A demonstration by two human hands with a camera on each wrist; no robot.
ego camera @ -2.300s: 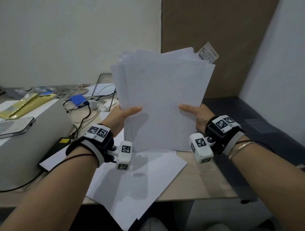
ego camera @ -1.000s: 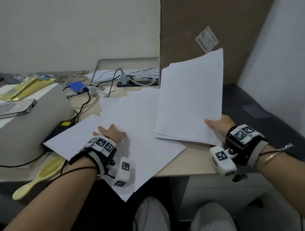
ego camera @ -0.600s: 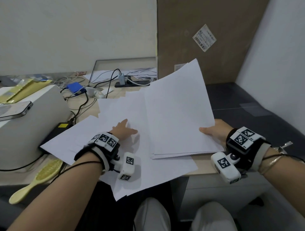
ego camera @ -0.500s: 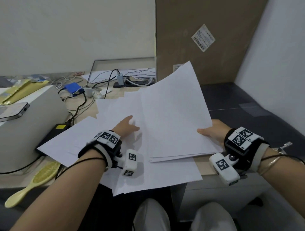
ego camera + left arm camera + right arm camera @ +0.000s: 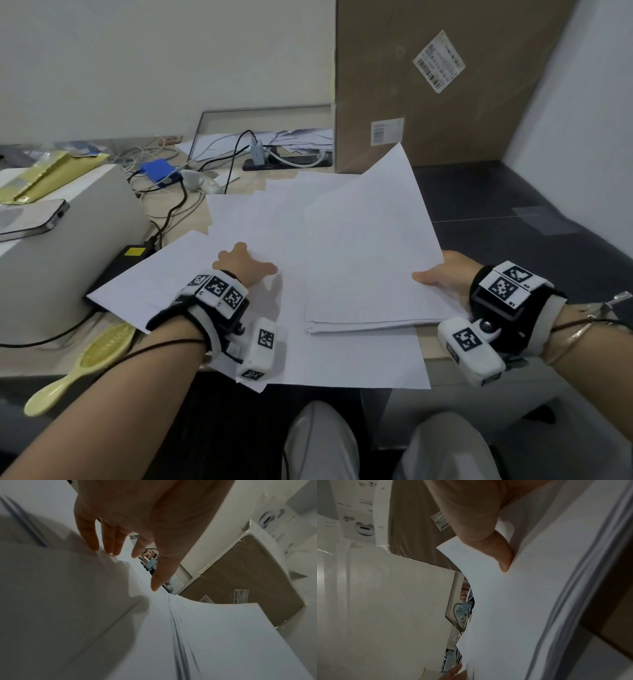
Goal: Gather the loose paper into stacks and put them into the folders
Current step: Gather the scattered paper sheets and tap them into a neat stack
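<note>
A stack of white paper (image 5: 370,253) lies tilted over the desk's right part, its far corner raised. My right hand (image 5: 442,275) grips the stack's right edge; the thumb (image 5: 502,555) presses on top of the stack (image 5: 530,601). Several loose white sheets (image 5: 267,226) are spread on the desk under and left of it. My left hand (image 5: 245,262) lies flat on those sheets with straight fingers (image 5: 109,543), left of the stack (image 5: 223,635). No folder is in sight.
A grey box (image 5: 58,260) with a phone (image 5: 30,216) on top stands at the left. Cables (image 5: 171,205), a blue device (image 5: 159,169) and a power strip (image 5: 291,161) crowd the back. A brown carton (image 5: 438,78) rises behind. A yellow hairbrush (image 5: 82,366) lies at the front left edge.
Both hands held the stack upright; the left let go and came down flat onto the loose sheets. The right hand lowered and turned the stack toward the desk.
</note>
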